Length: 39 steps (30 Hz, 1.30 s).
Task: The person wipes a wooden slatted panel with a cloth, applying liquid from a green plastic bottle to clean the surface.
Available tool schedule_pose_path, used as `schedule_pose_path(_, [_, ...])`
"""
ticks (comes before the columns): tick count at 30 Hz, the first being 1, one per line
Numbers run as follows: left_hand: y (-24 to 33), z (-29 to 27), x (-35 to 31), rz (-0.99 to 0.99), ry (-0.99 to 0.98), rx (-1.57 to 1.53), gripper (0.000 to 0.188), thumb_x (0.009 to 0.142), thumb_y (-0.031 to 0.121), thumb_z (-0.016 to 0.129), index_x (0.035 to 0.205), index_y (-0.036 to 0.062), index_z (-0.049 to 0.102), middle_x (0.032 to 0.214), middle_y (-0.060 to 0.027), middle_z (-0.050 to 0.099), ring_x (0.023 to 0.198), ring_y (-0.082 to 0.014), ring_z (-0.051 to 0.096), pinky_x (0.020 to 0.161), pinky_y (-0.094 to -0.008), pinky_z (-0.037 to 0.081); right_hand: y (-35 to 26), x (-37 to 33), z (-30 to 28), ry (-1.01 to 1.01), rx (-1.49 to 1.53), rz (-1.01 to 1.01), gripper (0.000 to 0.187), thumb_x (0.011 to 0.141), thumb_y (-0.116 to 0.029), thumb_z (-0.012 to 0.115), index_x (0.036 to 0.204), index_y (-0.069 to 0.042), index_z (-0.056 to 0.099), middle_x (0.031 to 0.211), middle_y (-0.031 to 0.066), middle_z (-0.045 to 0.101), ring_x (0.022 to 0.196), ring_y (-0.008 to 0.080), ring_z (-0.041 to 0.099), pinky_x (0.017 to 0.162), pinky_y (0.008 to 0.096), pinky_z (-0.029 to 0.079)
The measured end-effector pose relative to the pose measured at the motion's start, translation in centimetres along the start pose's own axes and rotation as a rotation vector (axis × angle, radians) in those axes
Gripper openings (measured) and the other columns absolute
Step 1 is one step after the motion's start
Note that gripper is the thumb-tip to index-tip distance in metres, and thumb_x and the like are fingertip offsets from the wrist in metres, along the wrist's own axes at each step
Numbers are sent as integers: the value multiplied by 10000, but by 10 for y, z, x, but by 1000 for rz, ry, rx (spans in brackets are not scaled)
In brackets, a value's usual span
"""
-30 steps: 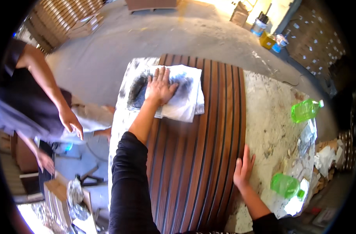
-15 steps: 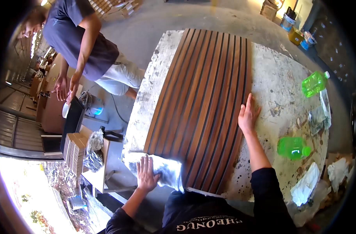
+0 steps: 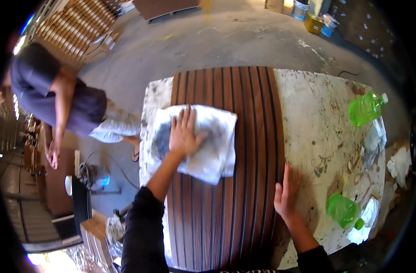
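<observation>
A brown slatted wood panel [image 3: 221, 214] with dark grooves lies lengthwise on a stained white table [image 3: 326, 127]. My left hand [image 3: 186, 139] rests flat, fingers spread, on a white cloth [image 3: 212, 159] with grey smudges. The cloth covers part of the panel's left side and reaches onto the tabletop. Against the panel's right edge, nearer to me, stands my right hand [image 3: 287, 195], fingers stretched out and gripping nothing.
Two green bottles, one upper [image 3: 366, 109] and one lower [image 3: 344, 212], lie on the table's right side near crumpled plastic [image 3: 374, 143]. A co-worker [image 3: 62, 95] bends at the left, by a bucket [image 3: 96, 176]. Cardboard boxes [image 3: 95, 239] stand lower left.
My left hand has slid the cloth from the panel's near end to its far half. My right hand sits lower in the picture, still along the right edge. The view has shifted.
</observation>
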<state>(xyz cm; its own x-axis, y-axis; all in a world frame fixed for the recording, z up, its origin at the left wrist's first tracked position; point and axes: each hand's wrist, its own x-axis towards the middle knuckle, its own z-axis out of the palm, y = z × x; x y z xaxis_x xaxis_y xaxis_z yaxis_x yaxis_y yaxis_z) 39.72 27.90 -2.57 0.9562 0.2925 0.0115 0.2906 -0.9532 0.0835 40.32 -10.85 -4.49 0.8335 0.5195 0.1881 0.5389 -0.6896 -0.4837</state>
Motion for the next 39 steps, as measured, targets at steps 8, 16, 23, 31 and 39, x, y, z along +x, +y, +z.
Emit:
schedule_pose_path(8, [-36, 0, 165, -104, 204, 25, 846, 875, 650, 393, 1445, 39, 265, 1510, -156, 267, 1408, -325, 211, 1120, -520, 166, -11, 3, -8, -40, 53, 16, 578, 965, -197, 367, 1456, 41, 179, 1423, 213, 398, 1342, 333, 361, 1111, 561, 116])
schedule_pose_path(16, [16, 7, -54, -100, 122, -1, 835, 881, 573, 449, 1465, 25, 213, 1524, -182, 214, 1412, -341, 191, 1132, -519, 137, 0, 5, 10, 46, 39, -40, 550, 957, -149, 396, 1457, -3, 220, 1455, 145, 378, 1346, 287, 367, 1112, 557, 143])
schedule_pose_path(23, [83, -9, -307, -199, -65, -68, 867, 853, 556, 484, 1460, 0, 208, 1528, -211, 175, 1421, -370, 142, 1139, -532, 77, 19, 11, 36, 197, -46, -82, 617, 941, -182, 447, 1487, -92, 173, 1413, 167, 428, 1334, 286, 385, 1095, 589, 148])
schedule_pose_path(31, [122, -12, -464, -212, -232, -150, 801, 861, 476, 456, 1483, 56, 176, 1547, -193, 127, 1432, -384, 80, 1133, -555, 41, 11, 11, 39, 178, -78, -79, 613, 930, -177, 439, 1473, -56, 181, 1419, 179, 408, 1345, 292, 360, 1088, 605, 159])
schedule_pose_path(39, [117, -13, -334, -74, -295, -108, 924, 817, 620, 467, 1472, 26, 197, 1536, -196, 166, 1427, -381, 113, 1129, -555, 35, 3, 7, 20, 116, 5, -79, 630, 930, -128, 433, 1477, -21, 140, 1435, 211, 377, 1366, 323, 325, 1097, 605, 106])
